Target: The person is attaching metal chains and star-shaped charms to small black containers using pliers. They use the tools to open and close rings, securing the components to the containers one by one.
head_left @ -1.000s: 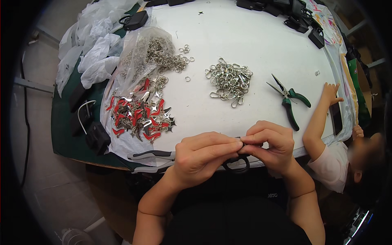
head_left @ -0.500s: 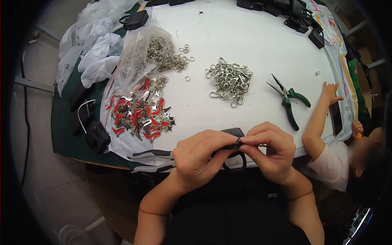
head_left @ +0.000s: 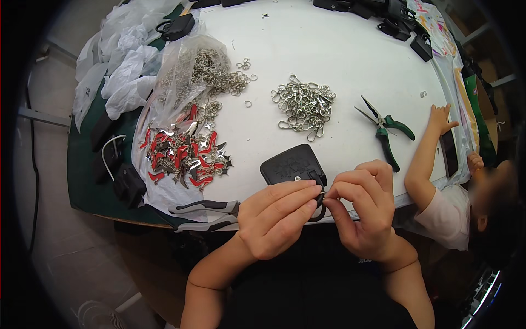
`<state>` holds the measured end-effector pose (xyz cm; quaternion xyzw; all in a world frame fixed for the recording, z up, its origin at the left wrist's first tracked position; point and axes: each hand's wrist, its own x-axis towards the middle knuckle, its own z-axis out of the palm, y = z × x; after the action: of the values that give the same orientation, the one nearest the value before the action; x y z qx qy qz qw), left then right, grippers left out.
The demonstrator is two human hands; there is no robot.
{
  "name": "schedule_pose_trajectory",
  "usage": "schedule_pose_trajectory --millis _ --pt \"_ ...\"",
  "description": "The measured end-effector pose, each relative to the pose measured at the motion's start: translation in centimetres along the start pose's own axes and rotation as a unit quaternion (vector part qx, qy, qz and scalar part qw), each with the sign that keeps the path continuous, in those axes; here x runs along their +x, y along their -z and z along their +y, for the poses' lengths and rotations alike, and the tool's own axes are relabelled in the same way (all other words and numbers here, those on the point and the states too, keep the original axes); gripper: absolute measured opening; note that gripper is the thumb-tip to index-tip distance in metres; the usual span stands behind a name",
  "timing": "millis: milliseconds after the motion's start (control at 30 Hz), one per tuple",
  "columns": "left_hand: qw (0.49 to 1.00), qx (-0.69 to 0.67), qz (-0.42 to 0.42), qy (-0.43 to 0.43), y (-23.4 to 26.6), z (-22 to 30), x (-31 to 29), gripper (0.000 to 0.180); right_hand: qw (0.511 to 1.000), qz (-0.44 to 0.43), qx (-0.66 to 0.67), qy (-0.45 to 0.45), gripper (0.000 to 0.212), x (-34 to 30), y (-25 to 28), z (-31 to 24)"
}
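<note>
- Since the earlier frame, the black pouch (head_left: 293,163) has come out from between the hands: its broad face now lies open to view, where only a corner showed, and the left hand (head_left: 280,216) has turned flatter over its near side.
- The pouch is by the middle of the near edge of the counter (head_left: 87,178), flap stud toward the person, with a black loop (head_left: 316,215) at its near right corner.
- The left hand is clamped on the pouch's near part, fingers straight and side by side.
- The right hand (head_left: 362,208) pinches at the loop with thumb and forefinger; whatever small piece sits between them is too hidden to tell. The fingertips of both hands almost meet.
- Grey-handled pliers (head_left: 204,206) lie at the near edge, their front end hidden by the left hand.
- Red shoe-shaped charms (head_left: 210,143) are heaped toward the left edge, just below a clear bag (head_left: 171,88) of metal rings.
- Silvery clasps (head_left: 304,107) form a pile beyond the pouch.
- Green-handled pliers (head_left: 382,123) lie toward the right edge, slightly open.
- Another person's hand (head_left: 440,120) rests at the right edge, near a dark phone (head_left: 449,157).
</note>
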<state>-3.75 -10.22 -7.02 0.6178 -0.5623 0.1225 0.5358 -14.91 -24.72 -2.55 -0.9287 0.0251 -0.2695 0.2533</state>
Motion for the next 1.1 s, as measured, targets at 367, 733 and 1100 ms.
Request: schedule_pose_trajectory --millis 367,733,1100 --pt "0.979 -0.150 0.067 0.122 -1.3 -0.5 -0.9 0.028 0.992 -0.005 0.096 -0.085 0.015 -1.6 -0.9 0.6" --pt "0.985 -0.120 0.076 0.102 -1.8 -0.2 -1.1 0.027 0.993 0.011 0.087 -0.080 0.018 -1.4 -1.2 0.6" --pt "0.974 -0.140 0.080 0.162 -1.2 1.7 -1.1 0.029 0.990 0.037 0.118 -0.070 0.020 -2.2 -2.6 0.8"
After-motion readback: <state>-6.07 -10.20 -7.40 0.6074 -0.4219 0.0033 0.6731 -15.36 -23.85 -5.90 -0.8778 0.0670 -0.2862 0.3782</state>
